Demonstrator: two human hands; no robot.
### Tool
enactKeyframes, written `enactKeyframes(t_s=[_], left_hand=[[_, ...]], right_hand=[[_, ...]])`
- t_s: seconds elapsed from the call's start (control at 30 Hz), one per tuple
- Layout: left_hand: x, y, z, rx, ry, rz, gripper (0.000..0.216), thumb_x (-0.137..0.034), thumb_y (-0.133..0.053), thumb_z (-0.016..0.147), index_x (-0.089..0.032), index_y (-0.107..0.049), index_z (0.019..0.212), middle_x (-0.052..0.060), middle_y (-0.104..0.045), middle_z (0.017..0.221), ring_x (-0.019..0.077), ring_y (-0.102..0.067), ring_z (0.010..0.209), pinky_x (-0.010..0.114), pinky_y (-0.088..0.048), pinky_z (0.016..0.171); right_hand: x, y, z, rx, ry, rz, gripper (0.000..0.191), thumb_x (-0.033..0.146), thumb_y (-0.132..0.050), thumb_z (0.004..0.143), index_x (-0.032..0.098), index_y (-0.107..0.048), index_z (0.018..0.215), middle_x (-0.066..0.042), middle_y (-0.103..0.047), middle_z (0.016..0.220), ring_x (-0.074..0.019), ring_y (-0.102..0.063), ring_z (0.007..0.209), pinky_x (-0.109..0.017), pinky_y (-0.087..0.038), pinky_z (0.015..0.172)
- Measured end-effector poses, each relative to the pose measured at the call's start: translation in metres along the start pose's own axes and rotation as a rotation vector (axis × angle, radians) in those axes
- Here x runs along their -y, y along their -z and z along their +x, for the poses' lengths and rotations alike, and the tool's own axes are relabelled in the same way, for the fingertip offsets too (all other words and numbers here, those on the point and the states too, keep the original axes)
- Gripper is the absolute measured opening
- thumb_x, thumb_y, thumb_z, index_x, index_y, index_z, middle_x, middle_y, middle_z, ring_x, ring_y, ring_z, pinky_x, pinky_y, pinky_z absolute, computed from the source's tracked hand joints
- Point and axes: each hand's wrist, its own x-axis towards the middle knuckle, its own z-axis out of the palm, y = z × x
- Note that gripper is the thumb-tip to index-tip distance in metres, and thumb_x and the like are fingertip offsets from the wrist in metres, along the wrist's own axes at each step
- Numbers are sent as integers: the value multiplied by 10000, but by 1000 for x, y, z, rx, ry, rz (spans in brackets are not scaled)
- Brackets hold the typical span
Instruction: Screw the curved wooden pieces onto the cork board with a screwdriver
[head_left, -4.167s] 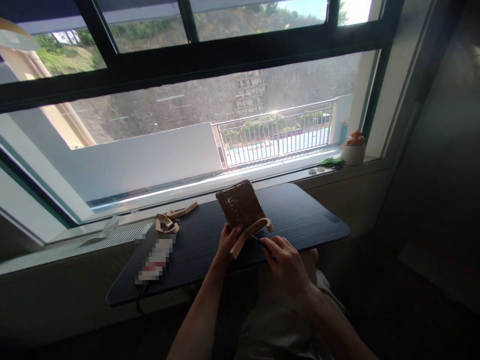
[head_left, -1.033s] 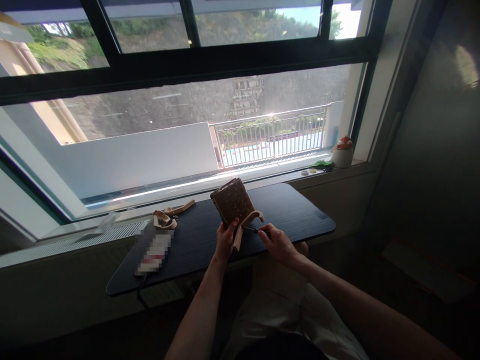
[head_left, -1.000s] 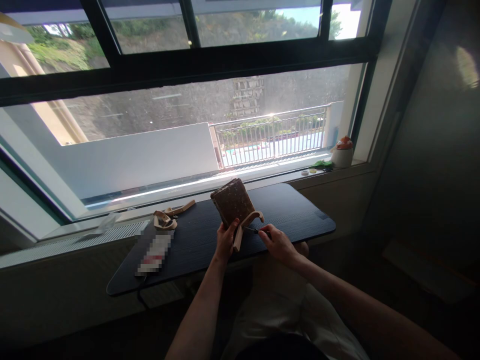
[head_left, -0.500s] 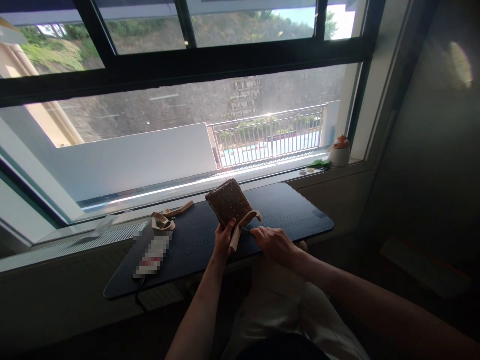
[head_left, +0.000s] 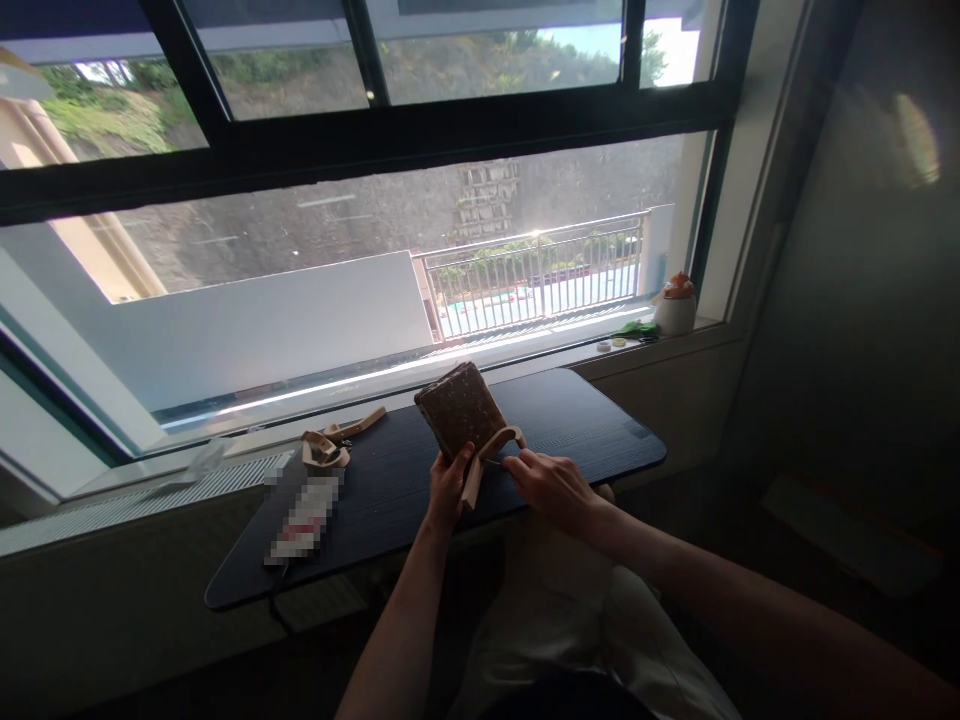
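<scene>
Daylight from the wide window [head_left: 465,118] falls on a dark table [head_left: 600,430] set against the sill, and I am working above its near edge. With my left hand [head_left: 445,485] I pinch the lower corner of a brown square board [head_left: 459,405], thumb on top, so that it tilts up off the table. Against that corner lies a curved wooden piece [head_left: 480,465]; whether it is fastened or merely held there, I cannot tell. My right hand [head_left: 555,487] is curled round what looks like a screwdriver [head_left: 493,462]; only its thin shaft shows, aimed at the curved piece, and I cannot make out whether the tip bites.

Judging by this, I am partway through joining this one piece to the board. Not yet taken up are a bent wooden piece [head_left: 322,452] and a straighter wooden piece [head_left: 361,424], lying together at the far left of the table, beyond a pixelated object [head_left: 304,525]. If they belong to the board as well, most of the fitting remains, though its underside is hidden from me.
</scene>
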Motion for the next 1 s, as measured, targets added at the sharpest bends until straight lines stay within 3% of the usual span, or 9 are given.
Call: enactKeyframes(t_s=[0.13,0.3,0.43,0.67,1.0], left_hand=[[-2,-1,0,-69,13,-10,423,-353,-763,596,-149,-633,942,32,-688,847,149,-628,736,282,-457,737],[0,0,2,-54,11,-28,419,-349,-755,610,-161,-623,962,29,-686,853,139,-627,727,277,-458,734],[4,2,3,-13,-31,21,399,-349,-737,639,-158,-627,972,37,-687,883,136,-628,738,276,-458,747],[4,2,1,-10,-13,-9,458,-367,-760,594,-156,-626,977,35,-689,847,143,-635,693,283,-467,720],[4,3,0,13,-33,32,436,-355,-751,610,-150,-629,975,46,-693,874,158,-637,739,281,-468,732]], right_hand=[[2,-5,2,49,22,31,183,145,-377,890,185,-552,926,-69,-616,887,-173,-579,791,-262,-340,630],[0,-22,4,28,-205,182,259,326,-357,928,174,-510,1071,-60,-656,899,-162,-613,787,-248,-379,644],[-6,-28,6,41,-337,280,319,373,-299,936,177,-535,1025,-44,-670,886,-139,-623,770,-222,-401,616],[2,-7,2,81,-237,200,218,332,-462,850,201,-570,989,-65,-656,927,-204,-619,812,-276,-361,658],[6,-9,10,118,-287,157,268,359,-359,910,196,-571,902,-54,-669,883,-184,-620,824,-260,-326,630]])
